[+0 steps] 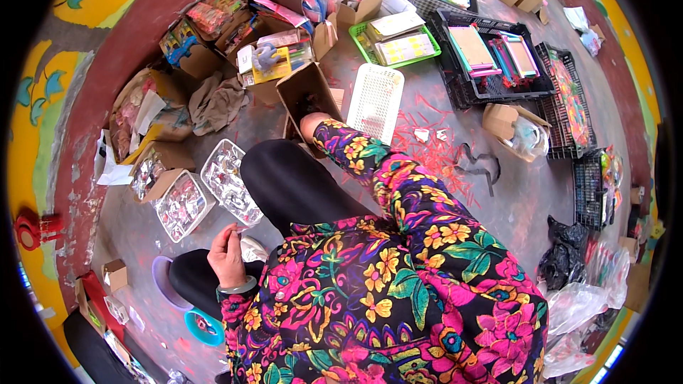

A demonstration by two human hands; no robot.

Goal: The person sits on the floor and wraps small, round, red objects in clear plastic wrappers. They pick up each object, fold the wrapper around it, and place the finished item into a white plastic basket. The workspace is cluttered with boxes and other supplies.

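My left hand [226, 262] is raised beside my bent knee, its fingertips pinched together. A small pale bit shows at the fingertips, too small to name. Beyond that hand are two white baskets, a left one [186, 208] and a right one [233, 179], both full of small clear-wrapped pieces. My right arm stretches forward, and my right hand [313, 125] reaches into a tall open cardboard box [293, 92]. The box's wall and shadow hide those fingers, so what they touch cannot be seen.
A white perforated basket [376, 103] lies right of the box, near scattered red strips [441, 163]. Farther off are a green tray [398, 43] of packets and a black crate [491, 57] holding framed boards. Purple [168, 283] and turquoise [203, 327] basins sit at lower left.
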